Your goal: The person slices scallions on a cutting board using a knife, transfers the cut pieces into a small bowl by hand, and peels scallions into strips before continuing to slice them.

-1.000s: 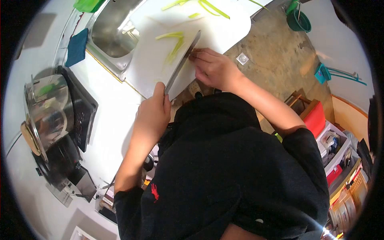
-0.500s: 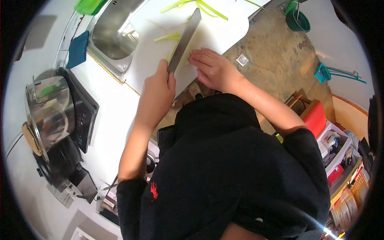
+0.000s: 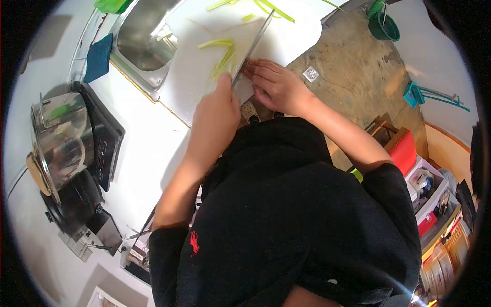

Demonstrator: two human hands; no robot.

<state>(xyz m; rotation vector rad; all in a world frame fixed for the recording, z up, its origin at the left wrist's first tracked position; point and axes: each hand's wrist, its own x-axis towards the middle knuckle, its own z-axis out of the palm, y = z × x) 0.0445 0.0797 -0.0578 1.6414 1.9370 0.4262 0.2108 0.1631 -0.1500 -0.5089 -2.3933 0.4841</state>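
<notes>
My left hand [image 3: 214, 115] is closed round the handle of a long knife [image 3: 255, 42], whose blade slants up and right across the white cutting board [image 3: 186, 77]. Beside the blade, on its right, my right hand [image 3: 279, 86] has its fingers bent and pressed together at the board's edge; whatever they hold is hidden. Cut green strips [image 3: 223, 60] lie on the board left of the blade. Longer green stalks [image 3: 266, 10] rest near the far side, by the knife's tip.
A steel sink [image 3: 148, 41] adjoins the board on the left, with a blue cloth [image 3: 98, 58] at its rim. Further left are a black cooktop [image 3: 105, 138] and a clear-lidded pot [image 3: 64, 138]. A green bucket [image 3: 383, 26] stands on the floor at the right.
Since the earlier frames, the knife swung left over the strips, then came back right beside my right hand. My left hand is further up and right. My right hand has barely moved.
</notes>
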